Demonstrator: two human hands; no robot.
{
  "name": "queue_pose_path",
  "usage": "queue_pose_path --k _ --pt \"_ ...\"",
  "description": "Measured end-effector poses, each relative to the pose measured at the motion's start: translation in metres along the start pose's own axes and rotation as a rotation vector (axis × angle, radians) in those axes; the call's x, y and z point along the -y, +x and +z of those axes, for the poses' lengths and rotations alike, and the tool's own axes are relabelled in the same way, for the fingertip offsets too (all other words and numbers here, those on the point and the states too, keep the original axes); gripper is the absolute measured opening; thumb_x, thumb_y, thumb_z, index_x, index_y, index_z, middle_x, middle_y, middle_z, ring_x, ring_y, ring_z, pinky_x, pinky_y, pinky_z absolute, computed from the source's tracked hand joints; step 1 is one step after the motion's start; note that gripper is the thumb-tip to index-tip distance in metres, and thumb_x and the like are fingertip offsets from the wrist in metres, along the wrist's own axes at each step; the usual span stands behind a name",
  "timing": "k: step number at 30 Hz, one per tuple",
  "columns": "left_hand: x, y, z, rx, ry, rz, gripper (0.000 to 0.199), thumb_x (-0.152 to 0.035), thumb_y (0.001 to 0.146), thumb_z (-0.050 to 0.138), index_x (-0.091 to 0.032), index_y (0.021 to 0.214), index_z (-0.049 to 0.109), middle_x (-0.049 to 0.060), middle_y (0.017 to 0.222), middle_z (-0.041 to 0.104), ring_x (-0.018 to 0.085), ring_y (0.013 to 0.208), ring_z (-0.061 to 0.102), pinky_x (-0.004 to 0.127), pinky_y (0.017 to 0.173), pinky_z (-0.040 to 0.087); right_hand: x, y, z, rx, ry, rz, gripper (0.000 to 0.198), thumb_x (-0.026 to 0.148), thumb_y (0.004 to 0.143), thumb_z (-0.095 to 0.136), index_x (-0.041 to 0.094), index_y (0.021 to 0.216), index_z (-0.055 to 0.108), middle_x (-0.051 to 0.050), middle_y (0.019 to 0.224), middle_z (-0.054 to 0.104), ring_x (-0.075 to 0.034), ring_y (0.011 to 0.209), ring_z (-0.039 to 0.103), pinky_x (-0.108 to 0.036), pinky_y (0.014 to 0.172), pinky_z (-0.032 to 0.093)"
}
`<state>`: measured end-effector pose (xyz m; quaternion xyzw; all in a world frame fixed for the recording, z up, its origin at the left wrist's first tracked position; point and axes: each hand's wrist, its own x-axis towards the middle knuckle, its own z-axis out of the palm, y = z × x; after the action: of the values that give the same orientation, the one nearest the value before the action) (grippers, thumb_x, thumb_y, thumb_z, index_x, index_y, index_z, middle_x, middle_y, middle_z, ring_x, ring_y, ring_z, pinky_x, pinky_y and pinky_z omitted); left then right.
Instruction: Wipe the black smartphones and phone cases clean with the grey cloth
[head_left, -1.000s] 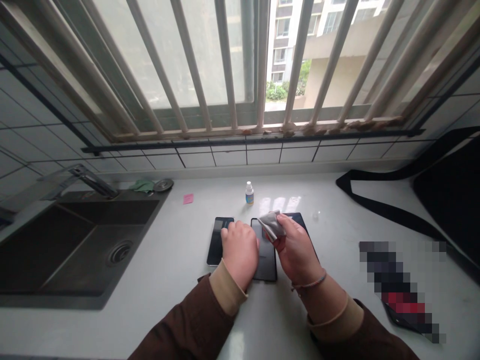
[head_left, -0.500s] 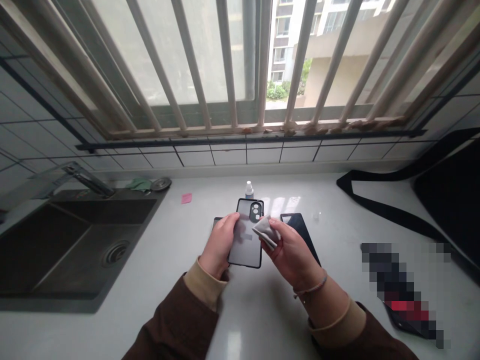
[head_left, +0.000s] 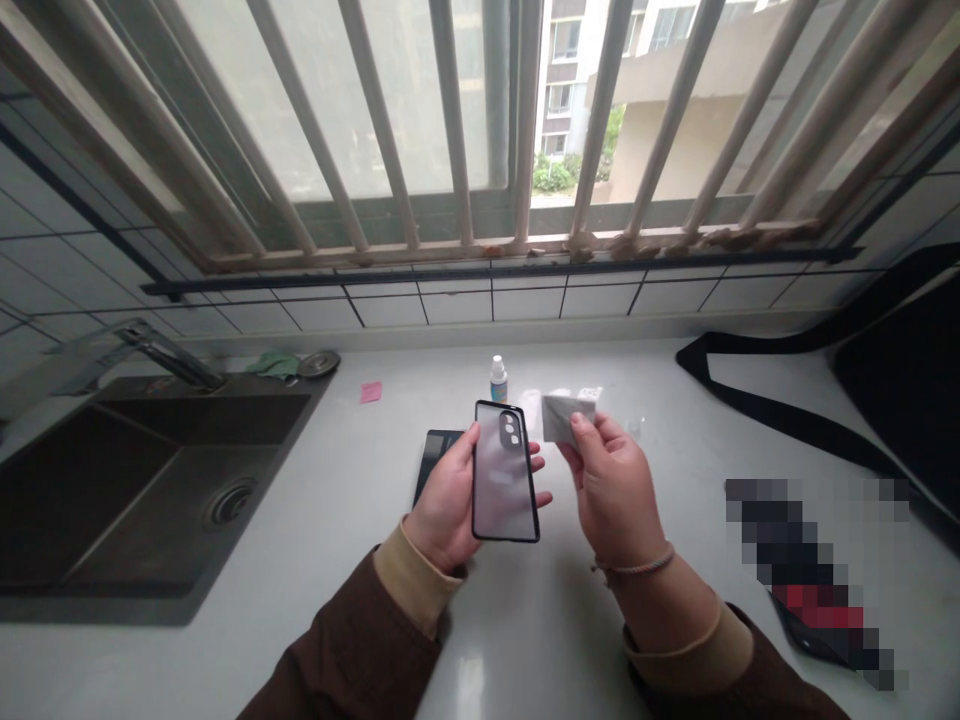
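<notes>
A phone case (head_left: 504, 490), translucent with a black rim and camera cutouts, rests in my left hand (head_left: 444, 500). My thumb lies along its left edge and my fingertips show beyond its right edge. My right hand (head_left: 619, 485) pinches a folded grey cloth (head_left: 561, 418) between thumb and fingers, to the right of the case and apart from it. Behind the case stands a small white bottle (head_left: 499, 382) with a white cap. A dark phone-like slab (head_left: 435, 455) lies on the counter, partly covered by my left hand.
A dark sink (head_left: 172, 490) with a faucet (head_left: 169, 355) is at the left. A green cloth (head_left: 274, 365) and a metal strainer (head_left: 319, 363) sit on its back rim. A pink note (head_left: 370, 391) lies on the counter. Black straps (head_left: 787, 410) and a pixelated item (head_left: 814, 580) occupy the right.
My right hand has drawn the cloth away from the case, to the right and up. The case has turned slightly in my left hand, whose fingertips now show past its right edge.
</notes>
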<state>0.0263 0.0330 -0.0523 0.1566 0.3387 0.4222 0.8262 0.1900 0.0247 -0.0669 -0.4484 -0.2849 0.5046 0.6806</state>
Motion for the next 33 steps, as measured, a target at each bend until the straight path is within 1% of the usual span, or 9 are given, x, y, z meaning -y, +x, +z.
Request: queue_pose_path --k 2,4,6,8,11,13,19,23,33 --pt "0.008 -0.002 0.001 0.035 0.036 -0.025 0.051 -0.051 0.108 0.044 -0.016 0.135 0.069 0.02 0.125 0.076 0.035 0.114 0.073 0.063 0.097 0.059 0.001 -0.001 -0.004 0.001 -0.262 -0.224 0.029 0.039 0.097 0.072 0.026 0.121 0.078 -0.007 0.123 0.08 -0.026 0.12 0.073 -0.043 0.111 0.055" --pt "0.015 -0.002 0.004 0.111 0.034 -0.038 0.05 -0.048 0.109 0.043 -0.018 0.139 0.068 0.017 0.127 0.076 0.034 0.121 0.071 0.059 0.104 0.057 -0.002 -0.004 -0.005 0.09 -0.512 -0.42 0.031 0.031 0.099 0.068 0.03 0.129 0.077 -0.005 0.137 0.074 -0.028 0.134 0.066 -0.047 0.123 0.045" --pt "0.021 0.0 0.007 0.179 -0.003 -0.027 0.048 -0.044 0.11 0.042 -0.019 0.144 0.066 0.015 0.133 0.074 0.031 0.132 0.066 0.053 0.115 0.05 -0.009 -0.006 -0.004 0.212 -0.678 -0.552 0.037 0.023 0.1 0.064 0.031 0.134 0.075 -0.003 0.144 0.07 -0.029 0.139 0.063 -0.049 0.127 0.041" --pt "0.025 0.003 0.009 0.2 -0.045 0.021 0.046 -0.037 0.111 0.041 -0.018 0.146 0.064 0.013 0.139 0.072 0.028 0.14 0.06 0.045 0.123 0.042 -0.019 -0.007 -0.003 0.3 -0.793 -0.613 0.041 0.018 0.1 0.059 0.028 0.137 0.074 -0.005 0.146 0.067 -0.03 0.138 0.064 -0.052 0.126 0.044" --pt "0.027 0.008 0.009 0.165 -0.089 0.086 0.046 -0.033 0.112 0.04 -0.013 0.147 0.064 0.014 0.145 0.068 0.024 0.145 0.056 0.037 0.128 0.035 -0.028 -0.006 -0.001 0.38 -0.886 -0.666 0.046 0.014 0.101 0.053 0.024 0.143 0.07 -0.008 0.15 0.063 -0.03 0.139 0.063 -0.052 0.125 0.046" --pt "0.027 0.009 0.008 0.139 -0.111 0.099 0.047 -0.035 0.113 0.039 -0.011 0.145 0.065 0.016 0.144 0.069 0.023 0.144 0.057 0.035 0.128 0.035 -0.028 -0.006 0.0 0.434 -0.886 -0.689 0.048 0.013 0.102 0.05 0.025 0.146 0.067 -0.006 0.15 0.063 -0.028 0.14 0.062 -0.05 0.125 0.047" --pt "0.014 0.008 0.002 0.002 -0.16 0.065 0.049 -0.042 0.111 0.044 -0.007 0.132 0.07 0.019 0.124 0.077 0.027 0.125 0.071 0.04 0.119 0.048 -0.019 -0.013 0.004 0.609 -0.866 -0.755 0.046 0.01 0.104 0.047 0.028 0.141 0.068 -0.006 0.146 0.068 -0.024 0.139 0.063 -0.055 0.128 0.039" --pt "0.001 0.01 -0.003 -0.026 -0.143 0.066 0.056 -0.048 0.11 0.042 -0.004 0.128 0.07 0.02 0.112 0.079 0.03 0.112 0.076 0.044 0.111 0.055 -0.017 -0.019 0.007 0.743 -0.822 -0.759 0.04 0.011 0.105 0.047 0.028 0.135 0.067 -0.005 0.14 0.072 -0.023 0.135 0.066 -0.057 0.131 0.033" --pt "0.008 0.011 -0.004 0.015 -0.142 0.03 0.052 -0.047 0.109 0.045 -0.005 0.125 0.071 0.019 0.111 0.079 0.029 0.112 0.075 0.041 0.112 0.053 -0.022 -0.015 0.005 0.701 -0.882 -0.713 0.035 0.011 0.106 0.046 0.028 0.127 0.068 -0.006 0.142 0.071 -0.024 0.136 0.065 -0.058 0.131 0.033"
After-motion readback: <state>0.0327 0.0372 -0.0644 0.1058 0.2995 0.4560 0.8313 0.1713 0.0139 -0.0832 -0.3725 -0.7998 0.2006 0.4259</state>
